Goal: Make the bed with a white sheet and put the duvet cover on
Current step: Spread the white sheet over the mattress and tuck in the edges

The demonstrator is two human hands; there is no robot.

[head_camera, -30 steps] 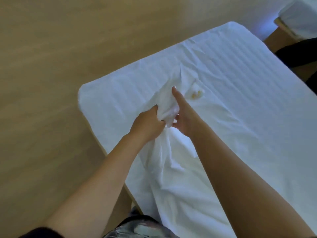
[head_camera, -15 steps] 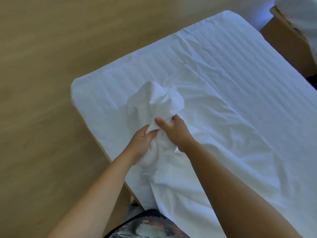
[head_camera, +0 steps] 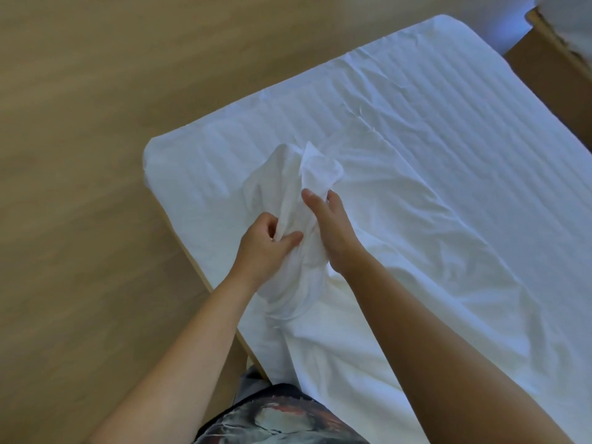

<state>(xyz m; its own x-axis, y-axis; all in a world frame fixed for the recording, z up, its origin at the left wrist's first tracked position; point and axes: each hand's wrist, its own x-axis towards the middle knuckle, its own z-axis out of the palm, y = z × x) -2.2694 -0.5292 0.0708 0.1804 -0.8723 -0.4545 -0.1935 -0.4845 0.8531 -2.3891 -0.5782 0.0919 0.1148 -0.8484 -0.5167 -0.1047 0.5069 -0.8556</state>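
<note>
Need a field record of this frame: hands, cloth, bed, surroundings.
left hand: grips the lower part of the bunch, fingers curled round a fold
right hand: pinches the same bunch higher up, between thumb and fingers
white cloth: gathered into a bunch, raised above the bed, lower end trailing onto it
bed: covered in white striped fabric, wrinkled
floor: light wood, left of bed

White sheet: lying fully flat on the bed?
No, the left hand and right hand grip a bunched-up part of the white sheet, lifted above the rest.
</note>
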